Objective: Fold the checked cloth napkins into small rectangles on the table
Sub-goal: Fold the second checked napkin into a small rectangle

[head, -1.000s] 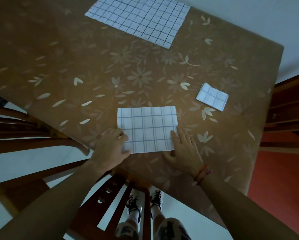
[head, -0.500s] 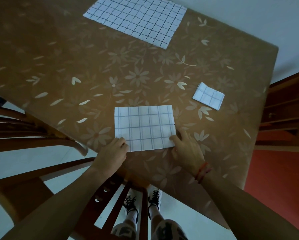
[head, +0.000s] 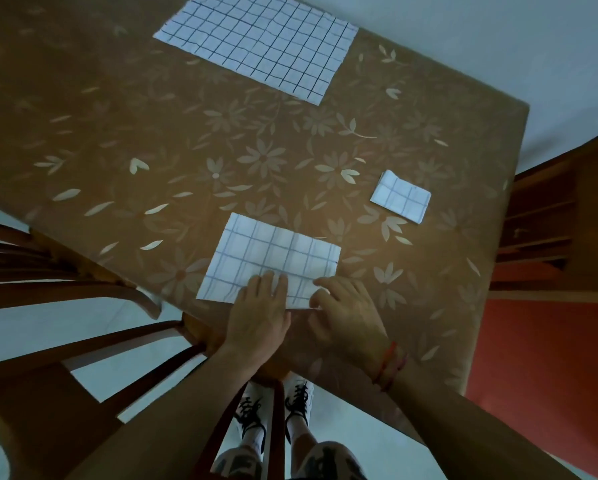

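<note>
In the head view the half-folded checked napkin lies just ahead of both hands, long axis running left-right, left hand flat on its near edge, right hand pinching the near-right corner.

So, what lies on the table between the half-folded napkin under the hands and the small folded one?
Nothing: in the head view, only bare flowered tablecloth lies between the half-folded napkin and the small folded napkin.

Near edge of half-folded napkin covered by left hand and right hand. Unfolded napkin cut off at top frame edge. Right thumb's grip indeterminate.
</note>
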